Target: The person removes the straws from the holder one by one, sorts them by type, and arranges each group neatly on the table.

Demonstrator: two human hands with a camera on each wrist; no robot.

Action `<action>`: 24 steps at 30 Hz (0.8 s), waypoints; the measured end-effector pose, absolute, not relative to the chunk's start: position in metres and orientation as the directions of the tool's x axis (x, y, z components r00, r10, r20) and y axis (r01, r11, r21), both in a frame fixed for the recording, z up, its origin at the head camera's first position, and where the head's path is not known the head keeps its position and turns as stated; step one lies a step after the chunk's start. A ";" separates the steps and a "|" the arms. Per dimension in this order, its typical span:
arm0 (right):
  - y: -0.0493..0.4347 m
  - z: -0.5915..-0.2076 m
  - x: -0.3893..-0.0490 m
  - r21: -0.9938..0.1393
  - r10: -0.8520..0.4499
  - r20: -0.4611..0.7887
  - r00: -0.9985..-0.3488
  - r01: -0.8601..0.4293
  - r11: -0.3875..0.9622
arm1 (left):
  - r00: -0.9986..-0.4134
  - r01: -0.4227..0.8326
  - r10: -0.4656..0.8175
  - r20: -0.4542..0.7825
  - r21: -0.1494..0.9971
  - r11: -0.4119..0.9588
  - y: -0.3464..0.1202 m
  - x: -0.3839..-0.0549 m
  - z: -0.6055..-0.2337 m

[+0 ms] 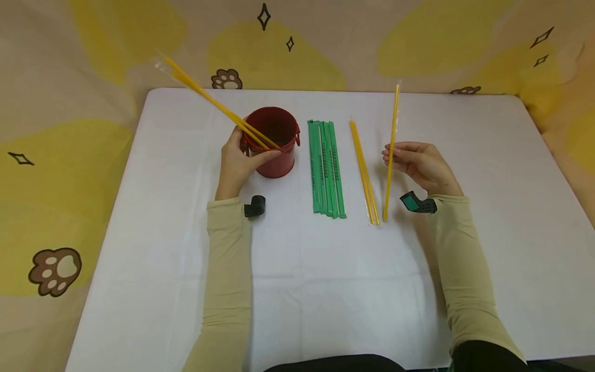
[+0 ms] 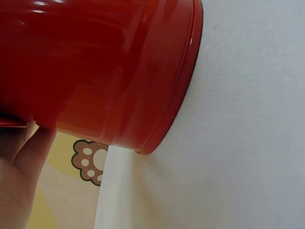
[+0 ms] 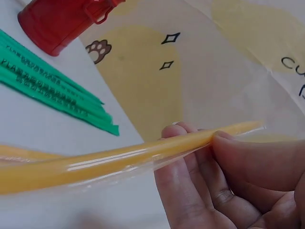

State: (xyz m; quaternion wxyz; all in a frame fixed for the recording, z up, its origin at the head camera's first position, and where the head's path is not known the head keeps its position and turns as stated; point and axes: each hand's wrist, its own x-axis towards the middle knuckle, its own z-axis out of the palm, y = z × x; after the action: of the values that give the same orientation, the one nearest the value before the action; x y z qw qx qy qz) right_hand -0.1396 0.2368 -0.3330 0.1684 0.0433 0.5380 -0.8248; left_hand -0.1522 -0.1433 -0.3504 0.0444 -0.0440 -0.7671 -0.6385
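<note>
At the left of the table, my left hand (image 1: 236, 164) grips a small red bucket (image 1: 281, 164) at its rim, thumb across the near side. A few yellow straws (image 1: 211, 98) in clear wrappers lean out of this bucket toward the upper left. The left wrist view shows the bucket's glossy side (image 2: 100, 67) and its base close to the white cloth. My right hand (image 1: 425, 164) pinches a single wrapped yellow straw (image 1: 393, 121) between thumb and fingers. In the right wrist view that straw (image 3: 114, 160) slants across the fingers. Just left of it lie several more yellow straws (image 1: 362, 168).
A row of several green paper-wrapped straws (image 1: 326, 170) with dark print lies between the bucket and the loose yellow straws. White cloth covers the table (image 1: 297, 289). A patterned yellow-and-beige curtain (image 1: 325, 46) hangs behind the table and along both sides.
</note>
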 end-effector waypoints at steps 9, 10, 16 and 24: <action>0.236 -0.353 -0.146 -0.859 -0.164 -0.392 -0.905 0.424 -0.287 | -0.991 0.132 0.015 0.131 0.978 0.163 -0.143 -0.153 -0.350; 0.235 -0.354 -0.146 -0.859 -0.161 -0.401 -0.902 0.431 -0.277 | -0.991 0.132 0.015 0.132 0.978 0.162 -0.143 -0.153 -0.350; 0.232 -0.360 -0.149 -0.880 -0.157 -0.405 -0.901 0.431 -0.201 | -0.991 0.129 0.006 0.130 0.977 0.170 -0.144 -0.152 -0.350; 0.229 -0.364 -0.150 -0.902 -0.132 -0.405 -0.905 0.419 -0.102 | -0.992 0.126 0.006 0.128 0.974 0.187 -0.143 -0.152 -0.352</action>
State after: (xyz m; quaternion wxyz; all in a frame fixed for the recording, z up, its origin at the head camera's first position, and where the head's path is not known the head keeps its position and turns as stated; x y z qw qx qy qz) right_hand -0.1504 0.2289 -0.3637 0.1877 0.1115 0.6432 -0.7339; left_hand -0.1523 -0.1434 -0.3516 0.0475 -0.0430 -0.7690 -0.6361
